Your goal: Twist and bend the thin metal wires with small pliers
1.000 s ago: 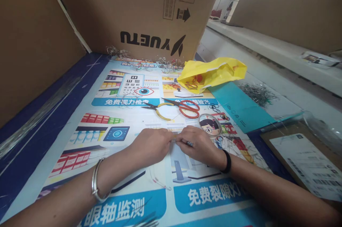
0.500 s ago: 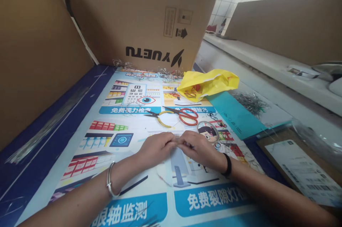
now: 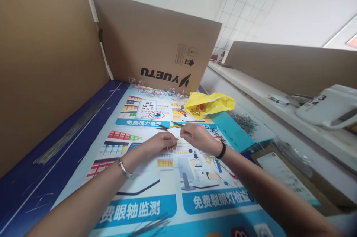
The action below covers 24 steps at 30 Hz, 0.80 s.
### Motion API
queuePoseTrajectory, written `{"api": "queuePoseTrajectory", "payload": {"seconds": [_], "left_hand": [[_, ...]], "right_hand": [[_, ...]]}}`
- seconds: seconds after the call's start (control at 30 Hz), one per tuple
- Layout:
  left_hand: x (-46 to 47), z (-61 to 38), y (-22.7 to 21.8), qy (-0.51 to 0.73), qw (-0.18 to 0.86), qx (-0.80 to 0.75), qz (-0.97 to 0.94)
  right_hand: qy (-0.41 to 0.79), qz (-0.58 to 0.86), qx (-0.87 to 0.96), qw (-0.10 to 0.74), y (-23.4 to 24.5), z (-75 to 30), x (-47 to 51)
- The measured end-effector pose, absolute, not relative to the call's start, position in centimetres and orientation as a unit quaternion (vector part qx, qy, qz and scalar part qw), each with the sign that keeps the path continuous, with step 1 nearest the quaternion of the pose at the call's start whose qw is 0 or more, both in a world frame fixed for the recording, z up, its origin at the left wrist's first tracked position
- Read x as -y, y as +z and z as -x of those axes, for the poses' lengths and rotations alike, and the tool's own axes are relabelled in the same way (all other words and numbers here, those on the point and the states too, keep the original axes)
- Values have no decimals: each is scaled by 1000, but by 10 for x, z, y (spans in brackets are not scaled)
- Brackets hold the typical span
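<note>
My left hand (image 3: pixel 163 142) is closed in a pinch above the middle of the printed poster sheet (image 3: pixel 139 185). My right hand (image 3: pixel 199 138) pinches close beside it, a small gap apart. What lies between the fingertips is too small to make out. Just beyond the hands are pliers (image 3: pixel 173 127) with yellow handles and dark jaws. A dark scissor blade (image 3: pixel 176 124) pokes out past my right hand, which hides the rest of the scissors. Small dark wire loops (image 3: pixel 214 132) lie to the right of that hand.
Tall cardboard panels (image 3: pixel 156 39) stand at the back and left. A yellow bag (image 3: pixel 223 103) lies open beside a teal sheet (image 3: pixel 231 129) and tangled wire (image 3: pixel 244 123). Long thin wires (image 3: pixel 69 133) lie at left, dark strands (image 3: pixel 150 226) in front. A white mug (image 3: pixel 326 105) sits on the right ledge.
The camera view has tilted up, showing more wall and the mug. My hands have drawn slightly apart at the fingertips, and my right hand has risen, now covering the scissors' red handles.
</note>
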<state>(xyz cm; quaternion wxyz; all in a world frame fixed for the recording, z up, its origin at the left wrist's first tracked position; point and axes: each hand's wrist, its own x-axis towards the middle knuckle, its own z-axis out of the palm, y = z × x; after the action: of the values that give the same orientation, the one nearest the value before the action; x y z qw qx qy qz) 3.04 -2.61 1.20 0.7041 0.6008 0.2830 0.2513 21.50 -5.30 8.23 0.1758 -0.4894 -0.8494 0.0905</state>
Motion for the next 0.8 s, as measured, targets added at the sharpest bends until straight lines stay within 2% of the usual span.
{"api": "queuePoseTrajectory", "payload": {"seconds": [0.13,0.33,0.8], "left_hand": [[14,-16,26,195,646,-292,-677],[8,-10,40,282,592,-303,-691],[2,-5,41,293,581,-327,-686]], "right_hand": [[149,512,812,238,85,-213,38],[203,515,786,274,84,-206,29],[244,491,775,315,67,-196,13]]}}
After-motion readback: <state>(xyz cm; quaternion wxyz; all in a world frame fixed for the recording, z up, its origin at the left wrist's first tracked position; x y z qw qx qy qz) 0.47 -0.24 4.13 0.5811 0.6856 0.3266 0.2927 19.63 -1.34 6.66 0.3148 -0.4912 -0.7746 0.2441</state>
